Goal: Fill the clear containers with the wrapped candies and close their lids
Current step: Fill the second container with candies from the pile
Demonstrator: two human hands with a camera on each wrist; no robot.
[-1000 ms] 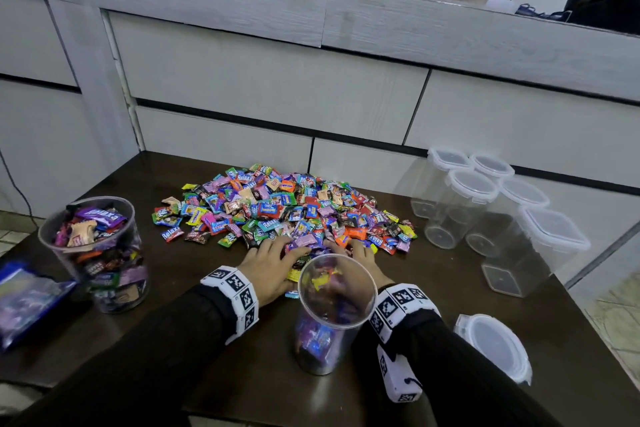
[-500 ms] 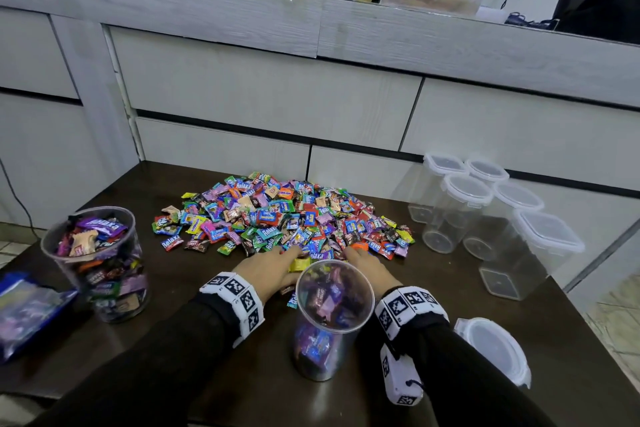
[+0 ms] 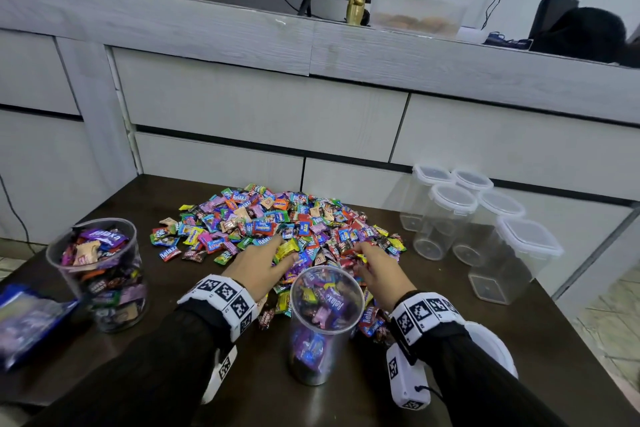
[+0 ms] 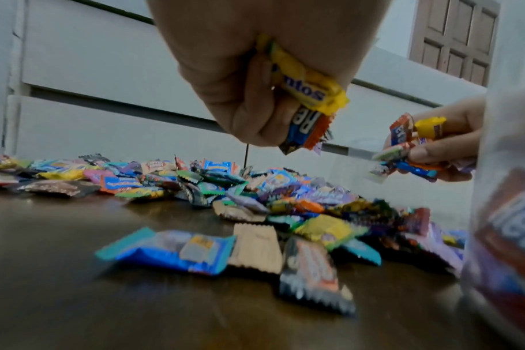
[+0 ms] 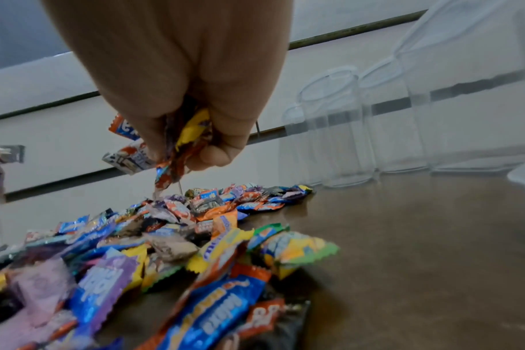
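Observation:
A heap of wrapped candies (image 3: 277,222) covers the middle of the dark table (image 3: 173,374). In front of it stands an open clear round container (image 3: 323,322), partly filled with candies. My left hand (image 3: 266,262) is raised just left of its mouth and grips a bunch of candies (image 4: 303,101), a yellow one among them. My right hand (image 3: 375,269) is raised just right of the container and grips another bunch of candies (image 5: 171,144). A loose round lid (image 3: 495,345) lies at the right, partly hidden by my right sleeve.
A second round container (image 3: 100,274), full of candies and without a lid, stands at the left. Beside it lies a blue packet (image 3: 27,322). Several empty lidded clear containers (image 3: 485,225) stand at the back right. A grey cabinet front (image 3: 311,114) rises behind the table.
Both hands were pressed into the near edge of the heap; now they have closed on candies and lifted off it beside the container's mouth. The camera has tilted up slightly.

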